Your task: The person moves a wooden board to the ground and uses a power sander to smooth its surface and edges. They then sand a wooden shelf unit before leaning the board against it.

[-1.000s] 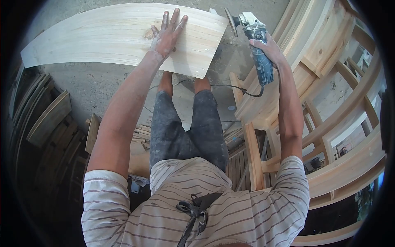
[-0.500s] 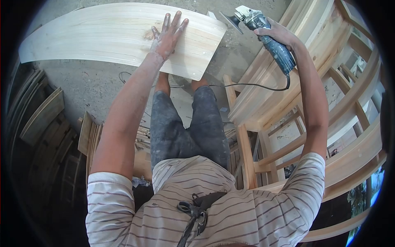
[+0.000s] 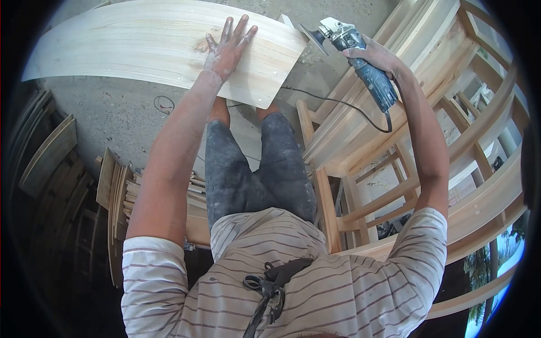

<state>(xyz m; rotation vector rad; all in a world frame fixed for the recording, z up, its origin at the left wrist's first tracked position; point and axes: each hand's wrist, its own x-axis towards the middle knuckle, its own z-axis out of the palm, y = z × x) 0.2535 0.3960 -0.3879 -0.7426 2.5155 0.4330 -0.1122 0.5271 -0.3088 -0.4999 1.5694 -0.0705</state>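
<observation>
While the left hand (image 3: 225, 58) lies spread on the stiff-looking board (image 3: 141, 42) ahead, the right hand (image 3: 375, 55) grips the grinder (image 3: 376, 84), probably heavy, best held round the middle, near the board's end.

A pale, curved wooden board (image 3: 129, 45), grained and knotted, lies beneath the spread left hand (image 3: 224, 56) and narrows to its left; a dusty blue angle grinder (image 3: 373, 80) sits tilted in the right hand (image 3: 378, 56), its disc (image 3: 313, 38) between the hands, near the board's squared end
</observation>
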